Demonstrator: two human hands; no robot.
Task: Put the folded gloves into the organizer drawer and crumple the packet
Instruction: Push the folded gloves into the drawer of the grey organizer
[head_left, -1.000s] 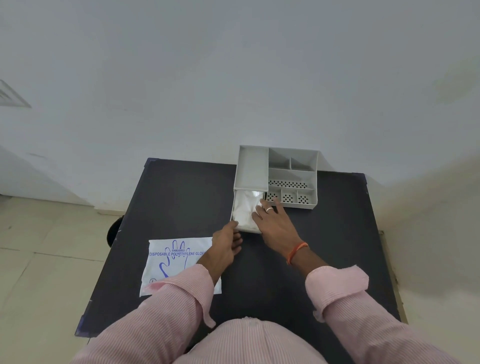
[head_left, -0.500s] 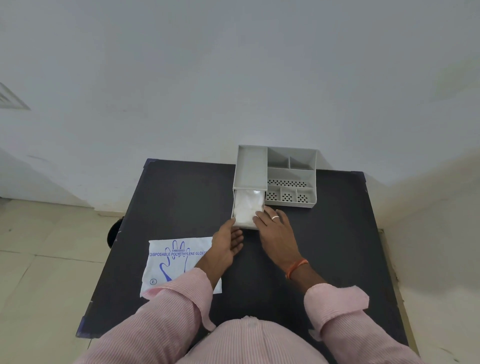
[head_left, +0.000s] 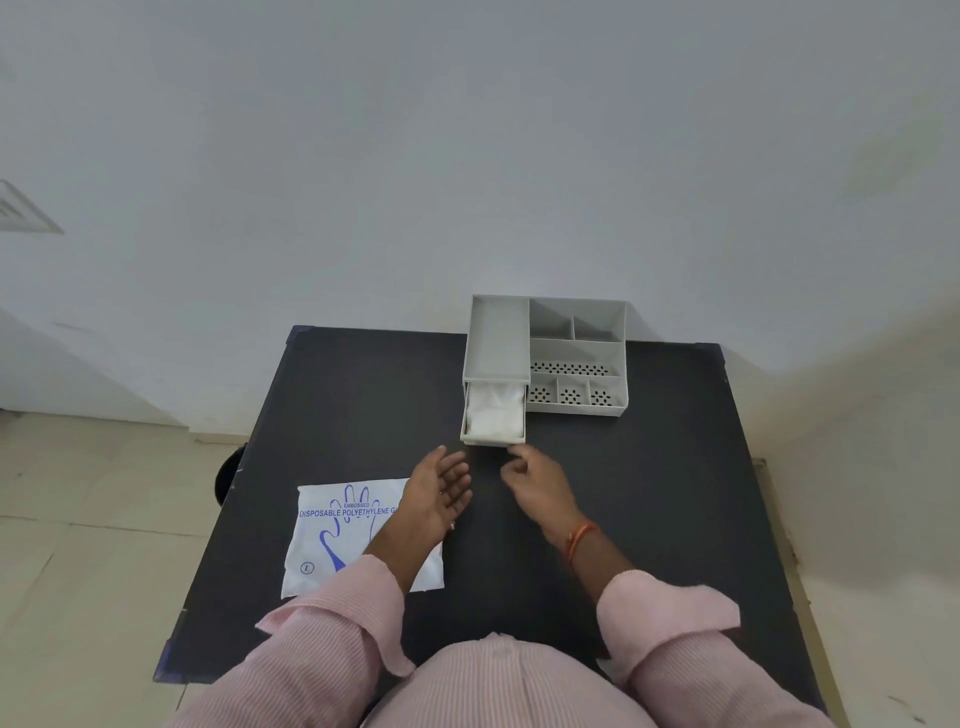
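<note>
Gloves (head_left: 493, 413) in open drawer (head_left: 492, 440); hands just short, empty.

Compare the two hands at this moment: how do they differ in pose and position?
The left hand is open with fingers spread, palm turned inward; the right hand has its fingers curled. The left hand sits over the edge of the glove packet; the right hand is over bare table, its fingertips close to the drawer front. Neither holds anything.

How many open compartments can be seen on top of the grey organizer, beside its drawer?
6: two at the back, one long in the middle, three small in front. None seems hidden.
</note>
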